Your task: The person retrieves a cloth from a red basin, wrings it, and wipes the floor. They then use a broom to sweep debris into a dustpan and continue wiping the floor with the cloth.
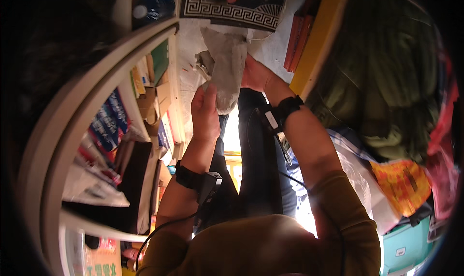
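A crumpled grey cloth [228, 65] hangs between my two hands in front of my legs. My left hand [205, 111] pinches its near left side, with the thumb lying on top. My right hand [253, 74] grips the right edge; most of those fingers are hidden behind the cloth. A loose, ragged fold [205, 63] sticks out on the left. Both wrists wear black straps, each with a small device attached.
To the left stands a pale shelf unit [98, 76] with boxes, packets and a black case [135, 178]. A patterned mat [235, 20] lies ahead on the grey floor. On the right are a yellow board edge [319, 40], green fabric [384, 76], bags and a teal container [406, 247].
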The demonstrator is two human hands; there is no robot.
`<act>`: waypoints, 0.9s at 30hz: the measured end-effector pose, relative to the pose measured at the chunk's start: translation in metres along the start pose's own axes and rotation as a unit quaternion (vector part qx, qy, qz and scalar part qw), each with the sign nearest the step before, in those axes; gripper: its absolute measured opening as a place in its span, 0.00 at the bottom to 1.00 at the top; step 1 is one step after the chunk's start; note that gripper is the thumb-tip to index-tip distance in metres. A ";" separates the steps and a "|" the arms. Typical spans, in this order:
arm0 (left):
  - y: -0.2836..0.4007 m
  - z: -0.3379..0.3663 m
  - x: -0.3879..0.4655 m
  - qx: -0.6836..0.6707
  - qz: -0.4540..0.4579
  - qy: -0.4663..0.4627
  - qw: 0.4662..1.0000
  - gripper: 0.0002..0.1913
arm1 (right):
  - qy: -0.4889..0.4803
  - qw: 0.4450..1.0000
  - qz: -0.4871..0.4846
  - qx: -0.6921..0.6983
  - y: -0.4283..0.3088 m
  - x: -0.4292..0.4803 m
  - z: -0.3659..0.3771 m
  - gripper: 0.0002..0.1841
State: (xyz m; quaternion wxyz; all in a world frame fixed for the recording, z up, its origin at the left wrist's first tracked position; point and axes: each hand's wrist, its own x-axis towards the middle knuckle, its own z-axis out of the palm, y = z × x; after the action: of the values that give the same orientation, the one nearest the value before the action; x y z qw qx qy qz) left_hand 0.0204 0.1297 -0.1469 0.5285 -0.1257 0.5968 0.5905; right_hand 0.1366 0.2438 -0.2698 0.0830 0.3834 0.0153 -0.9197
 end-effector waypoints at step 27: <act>-0.076 -0.011 0.273 -0.115 -0.188 -0.363 0.905 0.18 | -0.116 0.986 -0.044 -0.111 -0.115 0.179 -0.136 0.37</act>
State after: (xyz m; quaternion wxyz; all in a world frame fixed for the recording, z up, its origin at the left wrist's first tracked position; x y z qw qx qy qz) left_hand -0.0380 0.2293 -0.4057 0.7918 -0.0722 0.2567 0.5494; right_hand 0.0893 0.3443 -0.4962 0.0858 0.2618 0.1245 -0.9532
